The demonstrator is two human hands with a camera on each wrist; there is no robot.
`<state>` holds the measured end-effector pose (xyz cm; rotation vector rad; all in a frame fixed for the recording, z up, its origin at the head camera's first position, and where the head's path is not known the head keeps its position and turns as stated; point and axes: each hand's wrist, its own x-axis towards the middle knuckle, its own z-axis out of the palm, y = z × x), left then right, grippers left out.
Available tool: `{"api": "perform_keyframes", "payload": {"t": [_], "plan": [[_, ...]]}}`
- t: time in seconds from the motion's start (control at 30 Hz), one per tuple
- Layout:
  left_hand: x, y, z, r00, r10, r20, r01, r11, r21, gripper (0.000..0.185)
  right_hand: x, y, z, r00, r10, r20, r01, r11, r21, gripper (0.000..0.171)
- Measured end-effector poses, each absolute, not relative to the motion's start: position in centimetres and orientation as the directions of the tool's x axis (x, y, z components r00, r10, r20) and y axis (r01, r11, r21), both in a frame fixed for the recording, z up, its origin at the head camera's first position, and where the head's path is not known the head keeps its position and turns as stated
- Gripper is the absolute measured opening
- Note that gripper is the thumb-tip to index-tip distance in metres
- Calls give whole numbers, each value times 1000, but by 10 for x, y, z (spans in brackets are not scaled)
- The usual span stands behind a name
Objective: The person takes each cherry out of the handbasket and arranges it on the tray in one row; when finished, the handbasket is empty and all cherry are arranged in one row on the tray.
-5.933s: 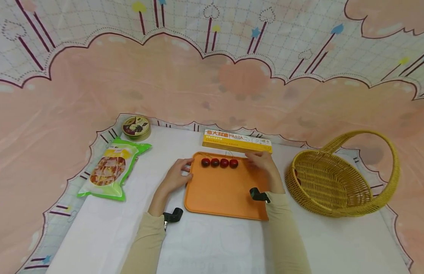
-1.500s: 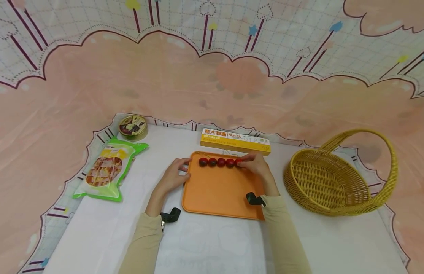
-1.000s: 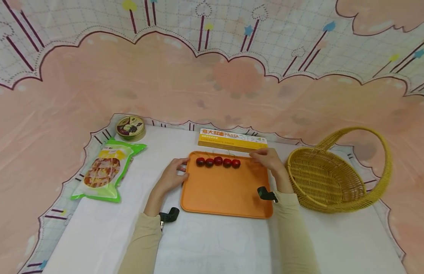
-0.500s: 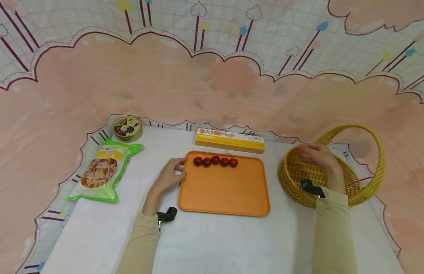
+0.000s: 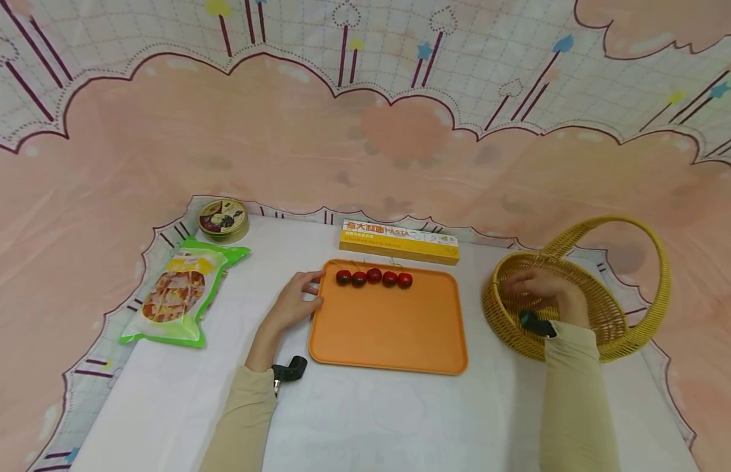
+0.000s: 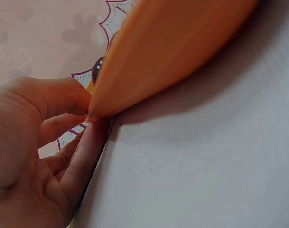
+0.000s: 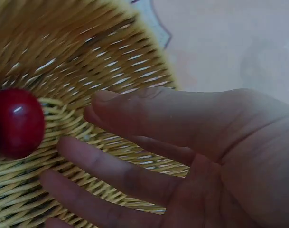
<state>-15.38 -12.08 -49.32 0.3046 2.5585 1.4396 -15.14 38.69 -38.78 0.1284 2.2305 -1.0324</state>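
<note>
My left hand (image 5: 291,303) holds the left rim of an orange tray (image 5: 389,334). In the left wrist view the fingertips (image 6: 99,130) meet at the tray's rim. A row of several dark red cherries (image 5: 374,275) with stems lies along the tray's far side. My right hand (image 5: 539,286) is down inside a yellow wicker basket (image 5: 577,354). Its thumb and fingers are spread with nothing between them, as the right wrist view shows. Just beyond those fingertips, a red cherry (image 7: 17,122) lies against the basket's weave, mostly hidden from the head view.
A yellow and white pasta box (image 5: 398,242) lies behind the tray. At the left are a round gold tin (image 5: 223,219) and a green-edged food bag (image 5: 179,292). The basket's tall handle (image 5: 663,275) arches over its right side. A patterned cloth wall (image 5: 282,151) stands behind the table.
My right hand placed another cherry at the right end of the row, let go, moved right and lowered into the basket. My left hand stays at the tray's rim.
</note>
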Motion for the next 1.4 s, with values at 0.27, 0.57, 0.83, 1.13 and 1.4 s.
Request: {"api": "perform_keyframes", "payload": {"t": [0.27,0.57,0.83,1.13,1.4], "plan": [[-153,-121,-493,-960,276,-53,96,500,861,58,-149,383,-399,-740,-185,-647,402,650,-645,46],[-154,-120,-493,-960,270,-68,82,507,858,58,-150,385,-404,-737,-255,-626,376,616,-693,52],[-156,-119,-495,-961,269,-60,87,504,859,58,-148,387,-403,-777,-203,-596,377,608,-698,44],[-155,-120,-493,-960,277,-35,112,497,861,58,-147,387,-401,-755,-260,-602,330,643,-691,45],[-155,-120,-493,-961,268,-75,76,510,857,58,-148,387,-397,-803,-200,-561,336,626,-704,39]]}}
